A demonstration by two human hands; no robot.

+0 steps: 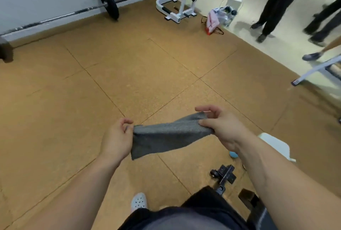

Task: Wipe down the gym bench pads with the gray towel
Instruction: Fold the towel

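Gray towel [166, 137] stretched out, pads not yet wiped

The left grip [116, 141] pinches the towel's left corner between thumb and forefinger, with the other fingers curled in. The right grip [223, 128] has the opposite end under its thumb, and its upper fingers are loosely bent above the cloth. Between them the towel is held in the air over the floor [129, 72]. It is pulled into a slightly twisted band, with its lower left corner hanging free, and it touches no part of the bench.

The bench frame [224, 175] shows only at the bottom right, below the right forearm. A dark shape in that corner may be a pad, but I cannot tell for sure.

The step in hand looks like readying the cloth. To do it well, untwist the band first and fold it into a flat wad that one palm can cover. A loose strip would likely bunch and trail. Next comes a turn toward the bench. The fold then goes flat at one end of a pad, pressed under an open palm. Overlapping strokes should run edge to edge, turning the fold to a fresh face when one side looks soiled.

Two risks seem worth minding. The thin pinch on the left corner could slip under a harder pull. The dangling corner could also brush the floor and pick up grit.
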